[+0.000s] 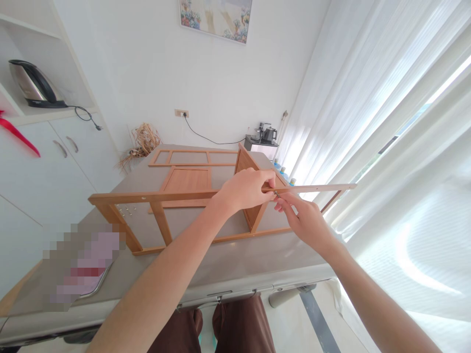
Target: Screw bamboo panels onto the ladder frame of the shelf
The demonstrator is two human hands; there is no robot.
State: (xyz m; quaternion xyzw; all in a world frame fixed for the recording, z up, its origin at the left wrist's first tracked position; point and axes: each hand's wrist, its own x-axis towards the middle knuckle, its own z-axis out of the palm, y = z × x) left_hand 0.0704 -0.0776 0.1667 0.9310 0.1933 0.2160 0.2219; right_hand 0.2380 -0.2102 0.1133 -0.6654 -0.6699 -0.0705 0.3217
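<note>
A ladder-like wooden frame (180, 196) stands on its long edge across the table. A square wooden panel (245, 164) is set upright against it, near the middle. My left hand (245, 189) is closed around the upper rail where the panel meets it, thumb and fingers pinching the wood. Just below the rail, the fingertips of my right hand (309, 220) pinch a small metal fastener (276, 194), which looks like a screw or bolt. Its exact shape is too small to make out, and fingers partly cover it.
Behind lie a second wooden frame (191, 164) and a flat panel (187, 180) on the grey table (221, 267). Small metal pieces (125, 211) lie at the left. A blurred-out object (86, 269) sits near the front left edge. Curtains (405, 196) hang close on the right.
</note>
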